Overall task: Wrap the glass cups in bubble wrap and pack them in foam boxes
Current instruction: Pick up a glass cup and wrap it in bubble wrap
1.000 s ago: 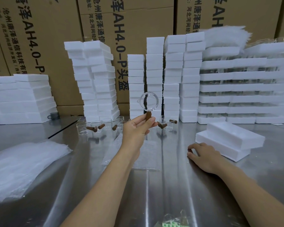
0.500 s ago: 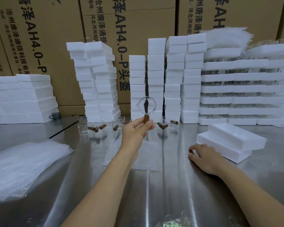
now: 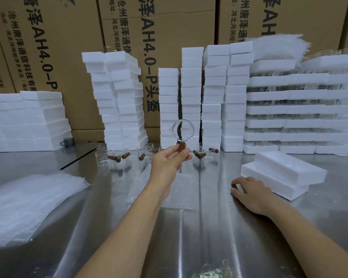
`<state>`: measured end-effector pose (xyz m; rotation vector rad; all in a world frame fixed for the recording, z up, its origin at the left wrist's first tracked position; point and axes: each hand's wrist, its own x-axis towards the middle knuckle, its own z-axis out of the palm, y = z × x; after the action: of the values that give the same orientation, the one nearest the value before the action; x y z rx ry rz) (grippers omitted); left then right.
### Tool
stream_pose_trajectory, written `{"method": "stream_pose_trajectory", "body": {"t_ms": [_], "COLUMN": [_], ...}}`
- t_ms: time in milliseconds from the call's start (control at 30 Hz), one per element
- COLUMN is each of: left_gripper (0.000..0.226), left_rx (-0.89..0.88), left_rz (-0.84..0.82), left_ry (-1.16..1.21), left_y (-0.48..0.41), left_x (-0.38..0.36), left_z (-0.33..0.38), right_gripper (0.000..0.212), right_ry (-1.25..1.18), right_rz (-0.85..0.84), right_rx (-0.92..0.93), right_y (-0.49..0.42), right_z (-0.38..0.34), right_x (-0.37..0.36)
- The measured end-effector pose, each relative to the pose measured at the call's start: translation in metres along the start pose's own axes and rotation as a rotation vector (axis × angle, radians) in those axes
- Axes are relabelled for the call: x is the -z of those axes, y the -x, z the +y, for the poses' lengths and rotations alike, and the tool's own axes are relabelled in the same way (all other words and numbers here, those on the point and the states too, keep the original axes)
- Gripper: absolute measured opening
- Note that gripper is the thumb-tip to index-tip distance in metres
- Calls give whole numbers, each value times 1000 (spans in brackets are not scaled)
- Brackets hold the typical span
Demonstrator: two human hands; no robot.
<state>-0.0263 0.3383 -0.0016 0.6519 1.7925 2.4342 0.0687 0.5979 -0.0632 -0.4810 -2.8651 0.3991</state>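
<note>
Glass shows in the middle of the frame: the left hand [image 3: 170, 159] holds one glass cup [image 3: 183, 130] up in the air above the counter [image 3: 209, 237]. The thumb and the curled fingers pinch its brown handle [image 3: 182, 147]. The cup is turned on its side, so a round face of it looks toward the camera, and a small spout points to the left; I cannot tell if this face is the mouth or the bottom.

The right hand [image 3: 251, 192] lies palm down on the counter at the right, with fingers loosely bent and holding nothing. It is just beside two foam boxes [image 3: 283, 175], one lying across the other.

Under the left forearm a flat sheet of bubble wrap [image 3: 181, 194] lies on the counter. A thicker pile of wrap sheets [image 3: 28, 203] is at the lower left. Behind the left hand, a row of other cups [image 3: 119, 156] with the same brown handles stands on the counter. Tall stacks of white foam [image 3: 119, 101] fill the back, and brown cartons [image 3: 68, 47] with printed letters rise behind them.
</note>
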Motion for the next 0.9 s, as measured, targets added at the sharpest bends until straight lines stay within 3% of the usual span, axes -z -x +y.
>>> {"method": "stream_pose_trajectory", "body": {"t_ms": [267,533,667,800,900], "left_gripper": [24,33,25,19,26], "left_rx": [-63,-320,-345,-324,-347], "left_rz": [4,-17,-18,-79,-106], "left_ry": [-70,-513,-634,-655,-760], "left_y": [1,2,7,14,22], "left_x": [-1,-5,-8,-17,-25], "left_z": [-2,-24,-31,-36,-40], "right_gripper": [37,68,67,82,81], "right_ry": [-14,-780,-847,-950,-1061], "right_rz": [23,179,178,154,137], "right_rx": [5,220,225,179,146], "right_y": [3,22,21,22,23], "right_z": [-3,-48,-61,-65,-72], "right_x": [2,7,1,0,3]}}
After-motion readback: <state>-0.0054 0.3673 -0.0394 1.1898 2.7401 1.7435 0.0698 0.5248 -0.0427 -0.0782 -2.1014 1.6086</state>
